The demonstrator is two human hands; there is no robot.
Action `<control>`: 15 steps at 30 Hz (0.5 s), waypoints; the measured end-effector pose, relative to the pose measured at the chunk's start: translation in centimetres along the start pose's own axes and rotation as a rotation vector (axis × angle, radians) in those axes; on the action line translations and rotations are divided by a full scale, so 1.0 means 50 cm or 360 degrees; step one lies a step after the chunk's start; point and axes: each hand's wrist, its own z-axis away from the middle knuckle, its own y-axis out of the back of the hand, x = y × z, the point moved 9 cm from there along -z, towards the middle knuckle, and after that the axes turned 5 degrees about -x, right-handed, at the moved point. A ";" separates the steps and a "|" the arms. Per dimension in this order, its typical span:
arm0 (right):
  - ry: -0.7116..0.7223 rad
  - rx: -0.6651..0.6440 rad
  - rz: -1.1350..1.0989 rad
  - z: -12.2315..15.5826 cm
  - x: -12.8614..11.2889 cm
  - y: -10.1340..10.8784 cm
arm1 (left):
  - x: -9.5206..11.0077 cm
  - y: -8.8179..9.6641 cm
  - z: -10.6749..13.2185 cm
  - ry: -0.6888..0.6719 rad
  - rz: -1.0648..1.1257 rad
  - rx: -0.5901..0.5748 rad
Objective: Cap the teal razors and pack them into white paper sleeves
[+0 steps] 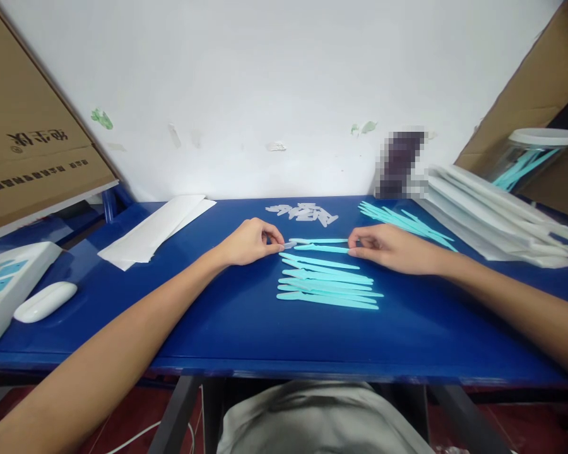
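My left hand point(253, 241) pinches a small clear blade cap point(289, 245) between thumb and fingertips. My right hand point(388, 247) grips the handle end of a turquoise eyebrow razor point(324, 249), whose blade end points left at the cap. Whether cap and razor touch is hard to tell. A second razor point(322, 240) runs just behind it, its right end at my right fingertips. Closer to me, several razors point(331, 277) lie in a rough row. Beyond my hands is a heap of clear caps point(307, 213), and more razors point(402, 222) are piled behind my right hand.
White paper sheets point(156, 230) lie at left on the blue table point(246, 328), near a white mouse-like case point(46, 302) and a white tray point(14, 277). Stacked white bags point(492, 221) and a clear jar point(525, 164) stand right. Cardboard point(33, 126) flanks the left.
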 end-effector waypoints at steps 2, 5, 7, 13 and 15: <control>0.0003 0.0017 0.0003 -0.001 0.000 0.000 | 0.000 -0.001 0.000 -0.0002 0.0030 -0.0004; 0.0007 0.0033 0.0011 -0.003 0.002 -0.001 | 0.001 -0.001 0.001 -0.0003 0.0069 -0.0003; 0.0005 0.0031 0.0015 -0.003 0.003 -0.002 | 0.002 -0.002 0.001 -0.0007 0.0083 -0.0010; -0.0003 -0.0012 0.0017 -0.001 0.004 -0.002 | 0.004 0.001 0.001 -0.0035 0.0063 -0.0013; 0.0008 -0.0002 0.0029 -0.002 0.003 -0.001 | 0.004 0.001 0.002 -0.0033 0.0054 -0.0016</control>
